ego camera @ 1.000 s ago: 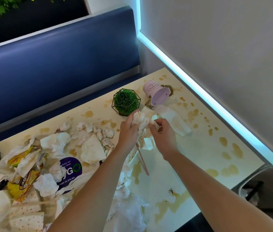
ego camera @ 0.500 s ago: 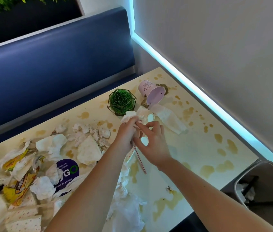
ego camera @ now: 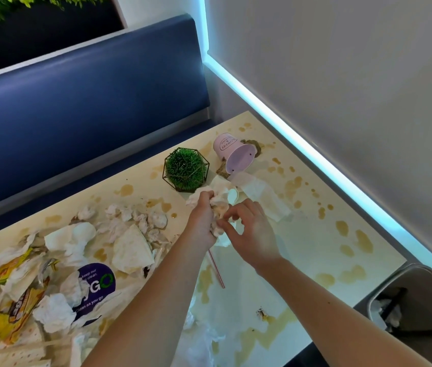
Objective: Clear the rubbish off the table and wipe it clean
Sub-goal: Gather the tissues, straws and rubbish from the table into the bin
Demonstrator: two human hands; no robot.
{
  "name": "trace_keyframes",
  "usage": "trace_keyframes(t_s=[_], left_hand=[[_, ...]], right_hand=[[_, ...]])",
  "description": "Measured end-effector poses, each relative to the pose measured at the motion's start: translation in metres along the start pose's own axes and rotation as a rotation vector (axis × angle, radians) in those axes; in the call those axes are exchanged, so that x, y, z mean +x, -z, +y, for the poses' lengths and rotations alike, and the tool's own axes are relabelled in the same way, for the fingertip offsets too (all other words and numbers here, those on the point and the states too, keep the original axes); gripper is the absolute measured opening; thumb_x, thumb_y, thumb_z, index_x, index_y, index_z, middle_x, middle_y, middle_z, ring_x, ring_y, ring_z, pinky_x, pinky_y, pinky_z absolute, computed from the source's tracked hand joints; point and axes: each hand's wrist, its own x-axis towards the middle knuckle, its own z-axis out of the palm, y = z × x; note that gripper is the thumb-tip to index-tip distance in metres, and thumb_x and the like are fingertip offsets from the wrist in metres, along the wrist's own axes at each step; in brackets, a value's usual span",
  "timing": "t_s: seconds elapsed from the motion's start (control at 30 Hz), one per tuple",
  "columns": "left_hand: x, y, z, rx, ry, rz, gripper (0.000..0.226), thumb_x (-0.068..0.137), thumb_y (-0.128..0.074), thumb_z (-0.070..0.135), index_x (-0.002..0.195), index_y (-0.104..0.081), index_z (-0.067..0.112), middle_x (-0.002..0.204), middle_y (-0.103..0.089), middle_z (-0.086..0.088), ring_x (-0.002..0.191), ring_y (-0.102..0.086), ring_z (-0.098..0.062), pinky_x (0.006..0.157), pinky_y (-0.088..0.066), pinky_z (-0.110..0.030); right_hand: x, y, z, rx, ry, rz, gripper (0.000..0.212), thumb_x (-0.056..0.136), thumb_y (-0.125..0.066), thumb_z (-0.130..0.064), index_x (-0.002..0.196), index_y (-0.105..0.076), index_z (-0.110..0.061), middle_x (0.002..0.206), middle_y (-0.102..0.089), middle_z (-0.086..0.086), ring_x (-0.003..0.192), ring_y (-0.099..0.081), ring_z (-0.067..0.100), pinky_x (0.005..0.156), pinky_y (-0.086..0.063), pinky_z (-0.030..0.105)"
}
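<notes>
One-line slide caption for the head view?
Both hands, left and right, bunch crumpled napkins above a stained, littered table.

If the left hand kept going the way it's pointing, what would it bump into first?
Probably the green plant ball in its wire frame. The left hand, gripping crumpled tissues, points up-table towards it. Depth is hard to judge; the tipped pink pot lies further right.

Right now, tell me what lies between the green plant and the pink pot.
Head view: only bare, stained table between the plant and the tipped pot.
</notes>
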Motion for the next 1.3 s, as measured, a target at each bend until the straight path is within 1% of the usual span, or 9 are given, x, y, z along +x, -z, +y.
trace_keyframes(t_s=[0.17, 0.3, 0.43, 0.57, 0.73, 0.8, 0.9, 1.07, 1.3], left_hand=[[0.006, -0.007, 0.004, 0.06, -0.144, 0.059, 0.033, 0.097, -0.044, 0.033, 0.098, -0.067, 0.009, 0.067, -0.072, -0.002, 0.068, -0.065, -0.02, 0.051, -0.047, -0.023], [0.008, -0.012, 0.003, 0.11, -0.204, 0.044, 0.03, 0.1, -0.04, 0.024, 0.099, -0.066, 0.009, 0.062, -0.07, -0.001, 0.061, -0.062, -0.016, 0.042, -0.041, -0.017], [0.007, -0.021, 0.002, 0.237, -0.242, 0.03, 0.016, 0.098, -0.044, 0.011, 0.09, -0.058, 0.009, 0.058, -0.059, -0.006, 0.039, -0.05, -0.011, 0.037, -0.037, -0.016], [0.013, -0.027, 0.0, 0.347, -0.206, 0.033, 0.017, 0.09, -0.049, 0.013, 0.105, -0.052, 0.004, 0.072, -0.052, -0.01, 0.05, -0.048, -0.016, 0.037, -0.037, -0.017], [0.01, -0.034, 0.007, 0.414, -0.144, -0.025, 0.064, 0.085, -0.051, 0.059, 0.133, -0.046, 0.017, 0.104, -0.062, -0.004, 0.08, -0.058, -0.015, 0.06, -0.045, -0.026], [0.007, -0.038, 0.009, 0.424, -0.137, -0.049, 0.067, 0.085, -0.037, 0.077, 0.133, -0.042, 0.03, 0.089, -0.068, 0.001, 0.069, -0.058, -0.007, 0.063, -0.046, -0.025], [0.003, -0.041, 0.007, 0.412, -0.153, 0.005, 0.061, 0.096, -0.024, 0.067, 0.141, -0.042, 0.03, 0.077, -0.057, 0.002, 0.058, -0.043, -0.006, 0.06, -0.037, -0.026], [-0.003, -0.045, -0.004, 0.543, -0.188, 0.026, 0.039, 0.099, -0.037, 0.048, 0.108, -0.055, 0.015, 0.087, -0.054, -0.005, 0.078, -0.052, -0.021, 0.073, -0.037, -0.032], [-0.02, -0.064, -0.039, 0.601, -0.36, -0.161, 0.028, 0.091, -0.039, 0.019, 0.101, -0.064, 0.027, 0.087, -0.063, -0.005, 0.065, -0.054, -0.018, 0.046, -0.037, -0.02]], right_hand=[[0.025, 0.017, 0.028, -0.201, -0.177, 0.056, 0.01, 0.09, -0.061, -0.024, 0.096, -0.064, -0.017, 0.094, -0.057, -0.003, 0.094, -0.05, 0.019, 0.081, -0.046, 0.036], [0.048, 0.029, 0.052, -0.553, -0.355, -0.207, 0.04, 0.094, -0.054, -0.027, 0.133, -0.049, -0.022, 0.128, -0.047, 0.004, 0.121, -0.04, 0.027, 0.099, -0.033, 0.038], [0.064, 0.031, 0.067, -0.765, -0.318, -0.347, 0.06, 0.097, -0.05, -0.035, 0.15, -0.024, -0.026, 0.136, -0.037, 0.01, 0.122, -0.038, 0.03, 0.099, -0.034, 0.038], [0.069, 0.029, 0.072, -0.867, -0.271, -0.446, 0.059, 0.096, -0.051, -0.045, 0.149, -0.028, -0.032, 0.135, -0.035, 0.01, 0.121, -0.037, 0.03, 0.099, -0.034, 0.038], [0.058, 0.028, 0.076, -0.807, -0.238, -0.428, 0.037, 0.096, -0.052, -0.041, 0.133, -0.052, -0.035, 0.126, -0.039, 0.004, 0.119, -0.037, 0.027, 0.1, -0.033, 0.036], [0.051, 0.028, 0.076, -0.769, -0.244, -0.399, 0.031, 0.097, -0.051, -0.04, 0.126, -0.058, -0.032, 0.123, -0.042, 0.003, 0.117, -0.038, 0.027, 0.099, -0.033, 0.036], [0.041, 0.031, 0.075, -0.662, -0.283, -0.306, 0.029, 0.097, -0.05, -0.038, 0.118, -0.062, -0.023, 0.12, -0.047, 0.003, 0.114, -0.04, 0.027, 0.097, -0.036, 0.037], [0.021, 0.05, 0.056, -0.14, -0.504, -0.016, 0.012, 0.095, -0.052, -0.025, 0.106, -0.052, -0.02, 0.102, -0.057, -0.005, 0.092, -0.055, 0.021, 0.072, -0.049, 0.037], [-0.014, 0.081, 0.051, 0.268, -0.611, 0.17, 0.031, 0.099, -0.036, -0.013, 0.109, -0.062, -0.026, 0.11, -0.055, -0.005, 0.092, -0.052, 0.009, 0.076, -0.039, 0.024]])
